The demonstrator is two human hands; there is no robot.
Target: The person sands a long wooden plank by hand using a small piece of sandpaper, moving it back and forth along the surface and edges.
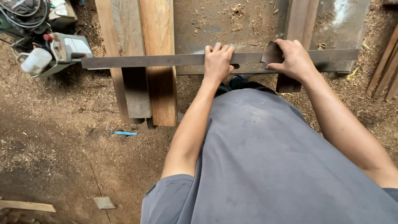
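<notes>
A long flat metal bar point(141, 61) lies across the near edge of a steel table point(232, 25) and sticks out far to the left. My left hand point(217, 61) presses down on the bar near its middle, fingers curled over its far edge. My right hand point(292, 58) grips a small dark metal plate point(271, 53) that stands against the bar, thumb underneath. Two wooden planks point(157, 62) run under the bar on the left, and a dark plank point(300, 25) runs under it by my right hand.
The floor is covered in sawdust. A power tool with a white jug point(37, 60) and cables sits at the upper left. A blue strip point(123, 133) and a small flat scrap point(103, 202) lie on the ground. More boards point(383, 70) lean at the right edge.
</notes>
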